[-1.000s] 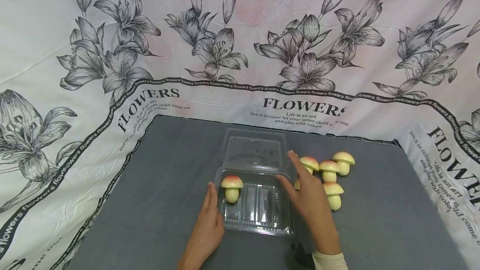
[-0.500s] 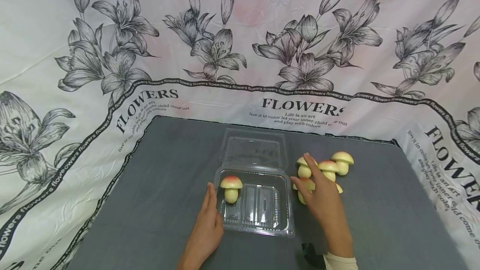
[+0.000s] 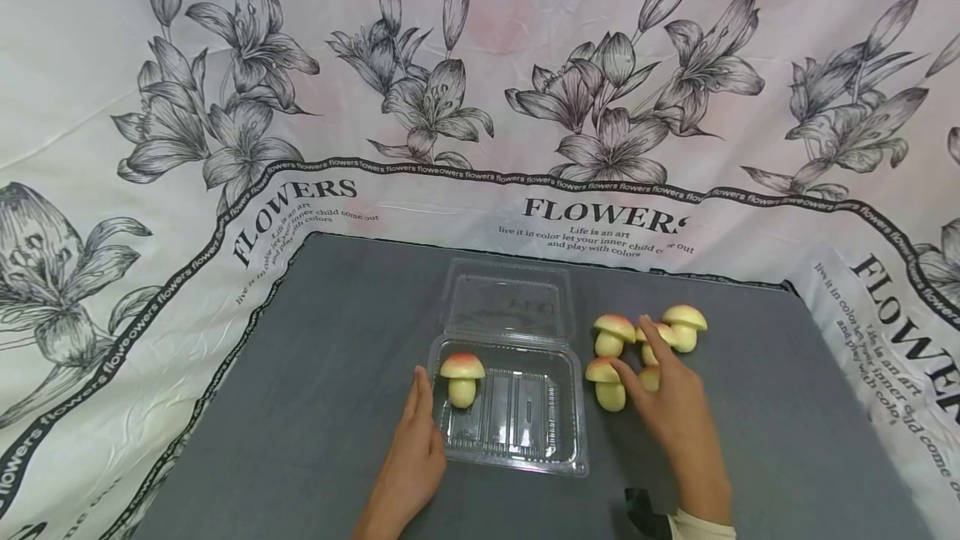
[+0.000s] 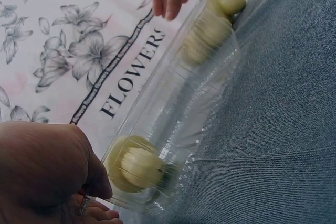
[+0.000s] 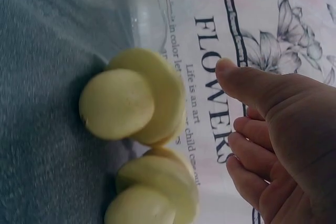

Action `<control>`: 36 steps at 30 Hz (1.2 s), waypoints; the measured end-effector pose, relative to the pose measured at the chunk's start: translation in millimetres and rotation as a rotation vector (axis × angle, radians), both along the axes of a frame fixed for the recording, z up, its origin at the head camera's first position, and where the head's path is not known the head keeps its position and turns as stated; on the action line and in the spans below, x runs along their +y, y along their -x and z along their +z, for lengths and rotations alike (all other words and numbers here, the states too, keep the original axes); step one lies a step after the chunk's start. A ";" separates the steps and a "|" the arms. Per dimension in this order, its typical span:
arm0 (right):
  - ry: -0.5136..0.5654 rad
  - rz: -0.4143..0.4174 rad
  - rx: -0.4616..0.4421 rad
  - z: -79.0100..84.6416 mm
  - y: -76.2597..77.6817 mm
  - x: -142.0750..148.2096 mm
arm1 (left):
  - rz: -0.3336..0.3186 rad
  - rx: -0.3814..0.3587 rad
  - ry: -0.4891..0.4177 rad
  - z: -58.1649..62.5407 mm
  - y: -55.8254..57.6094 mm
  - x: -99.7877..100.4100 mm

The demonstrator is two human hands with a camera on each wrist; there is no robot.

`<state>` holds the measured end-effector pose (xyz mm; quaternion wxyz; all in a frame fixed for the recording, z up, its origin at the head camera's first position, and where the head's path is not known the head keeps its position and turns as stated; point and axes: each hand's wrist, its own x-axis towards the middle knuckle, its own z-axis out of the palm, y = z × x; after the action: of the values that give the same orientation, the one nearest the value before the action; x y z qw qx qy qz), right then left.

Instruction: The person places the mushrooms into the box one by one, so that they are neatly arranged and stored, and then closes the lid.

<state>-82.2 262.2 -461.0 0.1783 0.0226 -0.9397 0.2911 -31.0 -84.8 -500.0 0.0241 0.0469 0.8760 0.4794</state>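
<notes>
An opened clear plastic clamshell container lies on the grey cloth, its lid folded back. One toy mushroom with a red-tinged cap sits in the base's left part. At the left rim, my left hand holds the container; the left wrist view shows thumb and fingers on either side of the edge. My right hand hovers over several more mushrooms to the right, thumb and fingers apart, holding nothing. It partly hides a middle mushroom. Near its thumb lies another mushroom.
Farther back in the group are a mushroom and a paler one. A white flower-printed cloth rises behind the grey surface and along its sides.
My right hand has moved right, from beside the container's right edge to above the mushroom group, uncovering the nearer left mushrooms. The left hand stays at the container's left rim.
</notes>
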 end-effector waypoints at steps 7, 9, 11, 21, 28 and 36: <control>-0.003 -0.021 -0.026 -0.3 -4.4 12.6 | 0.001 -0.016 -0.003 1.0 0.5 0.9; -0.011 -0.020 -0.031 -0.8 -6.0 16.5 | 0.000 -0.018 -0.002 1.0 1.0 1.3; -0.014 -0.021 -0.045 -1.8 -7.9 20.9 | 0.000 -0.019 0.000 1.3 1.1 1.4; -0.065 0.001 -0.118 -6.0 -16.7 41.3 | -0.001 -0.004 -0.006 0.3 2.0 0.9; -0.061 0.031 -0.118 -13.4 -20.9 51.9 | 0.002 -0.005 0.005 2.2 1.4 0.7; -0.083 0.057 -0.185 -17.1 -26.2 57.4 | 0.007 -0.018 0.020 2.4 0.8 0.0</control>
<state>-56.0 319.6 -478.1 0.0813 0.0295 -0.9624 0.2576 -31.8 -84.8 -497.7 0.0311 0.0394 0.8805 0.4713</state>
